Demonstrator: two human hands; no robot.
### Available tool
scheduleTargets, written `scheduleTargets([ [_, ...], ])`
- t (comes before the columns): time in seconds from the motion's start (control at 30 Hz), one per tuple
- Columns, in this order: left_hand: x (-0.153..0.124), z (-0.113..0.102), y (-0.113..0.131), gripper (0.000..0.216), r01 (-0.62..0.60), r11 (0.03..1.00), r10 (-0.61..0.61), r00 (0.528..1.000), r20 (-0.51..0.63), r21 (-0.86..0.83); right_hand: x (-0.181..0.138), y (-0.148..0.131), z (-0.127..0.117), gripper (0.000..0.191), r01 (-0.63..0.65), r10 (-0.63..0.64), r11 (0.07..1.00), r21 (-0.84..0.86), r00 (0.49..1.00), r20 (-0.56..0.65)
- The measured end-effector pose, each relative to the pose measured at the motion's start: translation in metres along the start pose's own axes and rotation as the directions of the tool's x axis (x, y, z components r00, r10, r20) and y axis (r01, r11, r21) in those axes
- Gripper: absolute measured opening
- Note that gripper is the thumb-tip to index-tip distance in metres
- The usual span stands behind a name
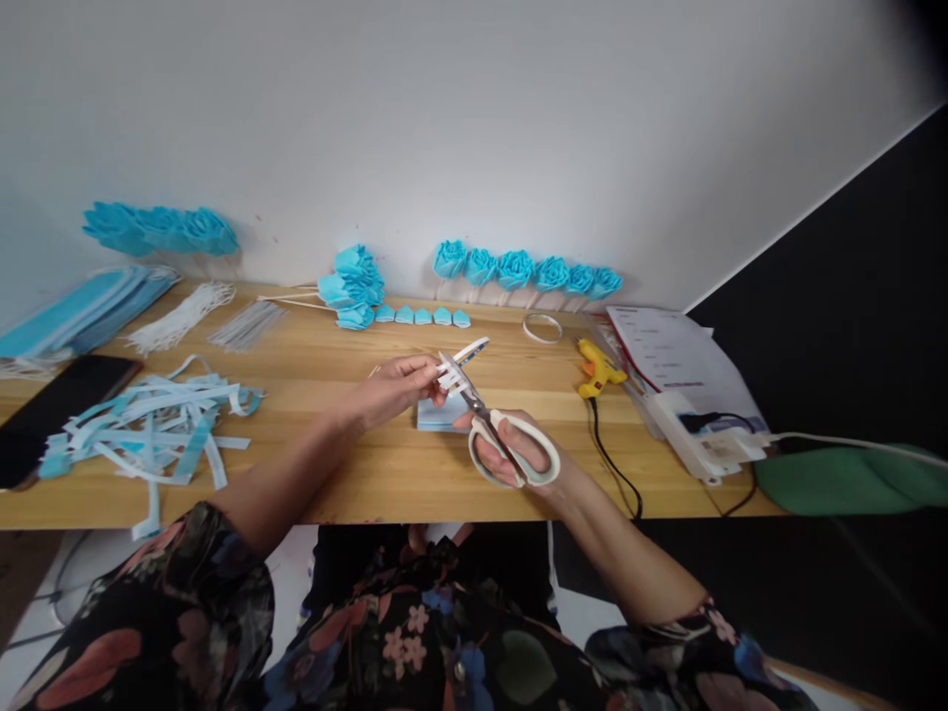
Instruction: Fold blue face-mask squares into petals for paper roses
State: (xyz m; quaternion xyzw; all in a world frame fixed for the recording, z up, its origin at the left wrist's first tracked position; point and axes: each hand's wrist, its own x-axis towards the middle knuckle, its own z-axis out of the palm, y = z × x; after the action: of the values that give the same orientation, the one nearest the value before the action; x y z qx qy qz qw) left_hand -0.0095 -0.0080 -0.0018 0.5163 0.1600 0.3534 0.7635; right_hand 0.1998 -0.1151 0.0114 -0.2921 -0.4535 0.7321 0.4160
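My left hand [406, 383] pinches a small bunch of narrow white strips between thumb and fingers. One strip [474, 349] sticks out past the blades, with a bluish patch on it. My right hand [511, 446] grips white-handled scissors [546, 462], its fingers through the loops. The metal blades point up and left and lie against the strips at my left fingertips; whether they are cutting through, I cannot tell. Under the hands, a pale blue folded stack [436, 417] rests on the wooden table [362, 484], partly hidden.
Blue fabric roses [514, 269] line the wall, with more roses [354, 286] lying nearby. Left are cut strips [159, 420], a phone [66, 405], face masks [96, 306] and white cords [185, 314]. Right are a yellow glue gun [598, 367], tape roll [543, 328] and power strip [685, 434].
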Motion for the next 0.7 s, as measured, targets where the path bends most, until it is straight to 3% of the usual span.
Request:
scheduleTargets([
  [0.13, 0.0, 0.001, 0.002, 0.034, 0.019, 0.999, -0.019, 1.0, 0.011, -0.028, 0.0, 0.0, 0.0, 0.052, 0.01, -0.009, 1.0, 0.015, 1.0, -0.002],
  [0.3, -0.001, 0.004, 0.006, 0.037, 0.047, 0.977, -0.02, 0.991, -0.13, 0.207, 0.0, 0.004, 0.0, 0.044, 0.023, -0.024, 0.999, 0.032, 1.0, 0.017],
  [0.47, -0.001, -0.001, 0.002, 0.041, 0.029, 0.958, 0.01, 0.991, -0.134, 0.285, 0.001, 0.003, 0.002, 0.048, -0.003, 0.003, 1.0, -0.007, 1.0, 0.004],
  [0.57, -0.001, -0.001, 0.002, 0.04, 0.008, 0.965, 0.03, 0.99, -0.139, 0.262, 0.001, 0.0, 0.005, 0.053, -0.045, 0.044, 0.998, -0.033, 0.999, -0.016],
  [0.7, 0.001, 0.006, 0.007, 0.038, 0.077, 0.968, -0.013, 0.966, -0.258, 0.241, 0.003, 0.004, 0.013, 0.057, -0.188, 0.181, 0.972, -0.14, 0.982, -0.06],
])
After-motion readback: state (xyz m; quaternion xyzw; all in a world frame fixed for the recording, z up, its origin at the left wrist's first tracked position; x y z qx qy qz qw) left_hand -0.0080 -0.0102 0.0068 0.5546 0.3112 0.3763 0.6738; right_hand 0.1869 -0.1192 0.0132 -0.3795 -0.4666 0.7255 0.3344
